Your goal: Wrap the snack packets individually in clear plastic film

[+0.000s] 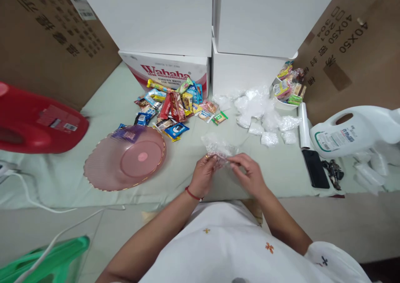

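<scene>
Close to the table's front edge, my left hand [201,177] pinches a crumpled piece of clear plastic wrap [218,145]. My right hand [250,175] grips the same plastic from the other side, thumb and forefinger closed on its edge. Whether anything lies inside the plastic I cannot tell. Beyond my hands is a heap of wrapped snacks [177,106]. Several clear and white plastic bundles [269,139] lie ahead to the right. A pink transparent bowl [106,166] with a gold rim stands to the left.
White boxes [250,73] and a Wahaha carton [187,68] close off the back. White tubs [286,105] of snacks, a plastic roll [304,127], a white jug [340,135], a black phone [315,169] and keys [333,172] are right. A red jug [40,125] lies left.
</scene>
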### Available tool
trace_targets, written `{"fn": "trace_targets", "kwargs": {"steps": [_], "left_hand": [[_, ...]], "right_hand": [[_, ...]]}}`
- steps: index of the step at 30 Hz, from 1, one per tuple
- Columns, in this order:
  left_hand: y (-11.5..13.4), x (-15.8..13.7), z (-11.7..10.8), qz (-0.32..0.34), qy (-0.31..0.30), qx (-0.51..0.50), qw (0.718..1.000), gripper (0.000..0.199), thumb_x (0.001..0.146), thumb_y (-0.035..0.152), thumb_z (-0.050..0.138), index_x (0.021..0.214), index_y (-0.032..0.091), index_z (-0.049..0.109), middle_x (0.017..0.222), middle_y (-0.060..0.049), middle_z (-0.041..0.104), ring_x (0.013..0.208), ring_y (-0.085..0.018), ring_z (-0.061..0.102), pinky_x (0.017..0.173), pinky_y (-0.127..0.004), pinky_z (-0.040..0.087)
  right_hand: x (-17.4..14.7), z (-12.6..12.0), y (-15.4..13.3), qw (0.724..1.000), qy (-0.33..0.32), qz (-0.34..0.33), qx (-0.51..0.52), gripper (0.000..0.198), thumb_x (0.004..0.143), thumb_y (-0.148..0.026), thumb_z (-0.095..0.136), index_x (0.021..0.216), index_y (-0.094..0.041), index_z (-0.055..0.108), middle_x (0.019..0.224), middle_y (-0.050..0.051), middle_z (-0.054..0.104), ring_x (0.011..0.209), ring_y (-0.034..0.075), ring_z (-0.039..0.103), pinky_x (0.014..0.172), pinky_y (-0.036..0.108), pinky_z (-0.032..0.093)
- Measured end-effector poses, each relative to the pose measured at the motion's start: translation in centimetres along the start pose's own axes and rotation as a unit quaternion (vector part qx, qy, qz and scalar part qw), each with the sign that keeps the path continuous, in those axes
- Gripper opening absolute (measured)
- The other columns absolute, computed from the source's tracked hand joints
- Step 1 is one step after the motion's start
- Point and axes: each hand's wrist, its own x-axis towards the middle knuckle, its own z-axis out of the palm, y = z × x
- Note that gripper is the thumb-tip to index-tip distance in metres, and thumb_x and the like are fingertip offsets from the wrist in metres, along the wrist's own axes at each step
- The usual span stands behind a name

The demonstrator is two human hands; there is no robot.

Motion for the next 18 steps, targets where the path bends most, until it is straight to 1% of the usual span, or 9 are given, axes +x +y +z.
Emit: {"fn": "trace_targets", "kwargs": {"steps": [2,3,5,6,8,10,13,15,18], "left_hand": [[-0.1,-0.2,-0.6,0.015,-0.001,0.03,0.999,0.032,0.07,0.042,0.087,0.081,0.016,0.071,0.079,0.0,0.07,0.076,-0.014,0.063,0.079,-0.027,0.05],[-0.1,-0.3,-0.7,0.023,-0.007,0.047,0.999,0.032,0.071,0.043,0.086,0.081,0.016,0.072,0.079,0.0,0.071,0.077,-0.014,0.064,0.08,-0.028,0.05],[-0.2,-0.7,-0.5,0.036,-0.033,0.091,0.995,0.033,0.074,0.046,0.083,0.085,0.016,0.074,0.082,-0.002,0.073,0.081,-0.016,0.065,0.083,-0.029,0.05],[-0.3,-0.9,-0.4,0.043,-0.048,0.114,0.991,0.034,0.076,0.047,0.082,0.087,0.016,0.074,0.083,-0.002,0.073,0.083,-0.017,0.065,0.083,-0.029,0.049],[-0.2,-1.2,-0.5,0.057,-0.062,0.154,0.984,0.035,0.077,0.049,0.08,0.086,0.016,0.074,0.083,-0.003,0.073,0.083,-0.017,0.064,0.082,-0.029,0.048],[0.2,-1.3,-1.0,0.067,-0.045,0.173,0.982,0.036,0.077,0.05,0.08,0.084,0.016,0.072,0.077,-0.001,0.069,0.076,-0.015,0.061,0.077,-0.028,0.048],[1.2,-1.4,-2.5,0.059,0.006,0.171,0.984,0.039,0.071,0.052,0.084,0.081,0.017,0.07,0.066,0.004,0.061,0.062,-0.011,0.052,0.065,-0.025,0.044],[1.9,-1.5,-3.5,0.037,0.029,0.161,0.986,0.044,0.065,0.052,0.089,0.079,0.016,0.068,0.063,0.006,0.056,0.056,-0.008,0.046,0.058,-0.023,0.039],[2.6,-1.5,-4.5,0.001,0.047,0.138,0.989,0.05,0.058,0.053,0.093,0.076,0.017,0.063,0.063,0.008,0.052,0.054,-0.006,0.04,0.052,-0.021,0.033]], "right_hand": [[-0.6,-1.4,0.6,0.995,0.07,0.075,0.021,0.024,0.101,-0.041,0.056,0.11,-0.025,0.072,0.101,0.006,0.069,0.09,0.019,0.064,0.08,0.033,0.053],[-0.7,-1.7,0.8,0.991,0.093,0.098,0.021,0.028,0.1,-0.045,0.058,0.113,-0.025,0.072,0.105,0.007,0.069,0.093,0.02,0.065,0.081,0.034,0.054],[-0.5,-1.5,1.0,0.99,0.092,0.109,0.014,0.041,0.093,-0.054,0.064,0.121,-0.025,0.07,0.119,0.01,0.067,0.106,0.024,0.063,0.087,0.038,0.054],[-0.3,-1.1,1.0,0.992,0.077,0.101,0.011,0.044,0.089,-0.056,0.068,0.12,-0.025,0.071,0.123,0.01,0.067,0.111,0.026,0.062,0.093,0.041,0.053],[0.2,-0.3,0.9,0.993,0.068,0.089,0.02,0.035,0.087,-0.057,0.07,0.102,-0.025,0.076,0.116,0.009,0.071,0.112,0.027,0.061,0.1,0.044,0.05],[0.8,0.0,0.8,0.985,0.106,0.115,0.072,0.031,0.089,-0.055,0.068,0.086,-0.024,0.075,0.101,0.006,0.073,0.103,0.024,0.064,0.099,0.043,0.049],[1.5,-1.1,1.0,0.938,0.168,0.202,0.225,0.034,0.084,-0.057,0.074,0.082,-0.023,0.073,0.087,0.002,0.069,0.086,0.019,0.065,0.084,0.035,0.056],[1.6,-2.3,1.1,0.905,0.159,0.254,0.302,0.039,0.073,-0.058,0.083,0.078,-0.021,0.071,0.08,0.001,0.066,0.074,0.015,0.063,0.069,0.028,0.057],[1.3,-3.4,1.2,0.877,0.123,0.31,0.347,0.045,0.064,-0.057,0.09,0.072,-0.019,0.069,0.075,0.0,0.064,0.057,0.009,0.057,0.048,0.02,0.048]]}}
